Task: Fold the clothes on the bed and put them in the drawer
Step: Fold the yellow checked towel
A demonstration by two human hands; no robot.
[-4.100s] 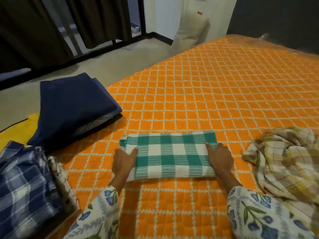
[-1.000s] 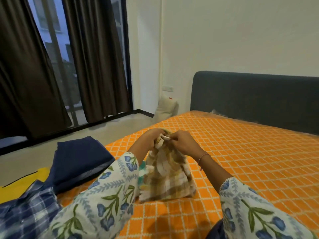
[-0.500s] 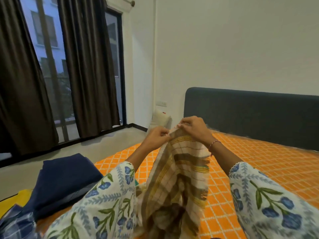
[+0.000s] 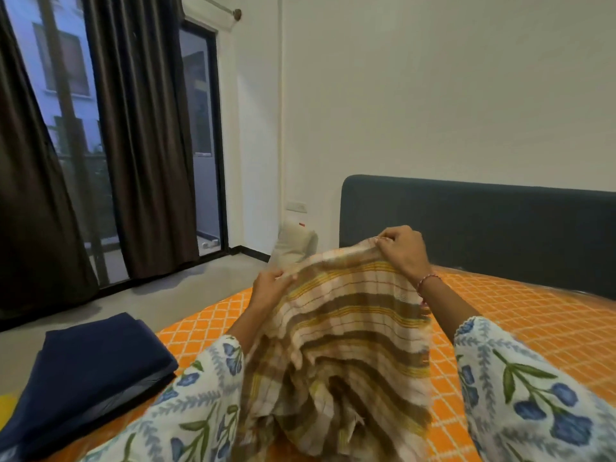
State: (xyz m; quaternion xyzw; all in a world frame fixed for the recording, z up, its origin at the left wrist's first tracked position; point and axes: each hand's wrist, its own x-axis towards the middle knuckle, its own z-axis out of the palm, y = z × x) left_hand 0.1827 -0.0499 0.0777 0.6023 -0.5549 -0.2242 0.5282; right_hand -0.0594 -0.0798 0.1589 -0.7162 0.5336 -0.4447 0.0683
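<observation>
A cream, brown and yellow checked cloth (image 4: 346, 331) hangs in the air above the orange quilted bed (image 4: 520, 328). My left hand (image 4: 270, 288) pinches its upper edge on the left. My right hand (image 4: 405, 250) pinches the same edge higher up on the right, so the edge runs slanted between them. The cloth's lower part bunches in folds near my lap. A folded dark blue garment (image 4: 90, 365) lies on the bed's left side. The green checked cloth folded earlier is hidden.
A dark padded headboard (image 4: 483, 228) closes the bed's far end. A cream pillow (image 4: 295, 243) leans in the corner by the wall. Dark curtains (image 4: 143, 135) and a glass door stand to the left, with grey floor (image 4: 173, 288) beside the bed.
Since the green cloth lay folded under both hands, I have picked up the checked cloth. Over the last second my hands rose and drew apart, spreading its top edge.
</observation>
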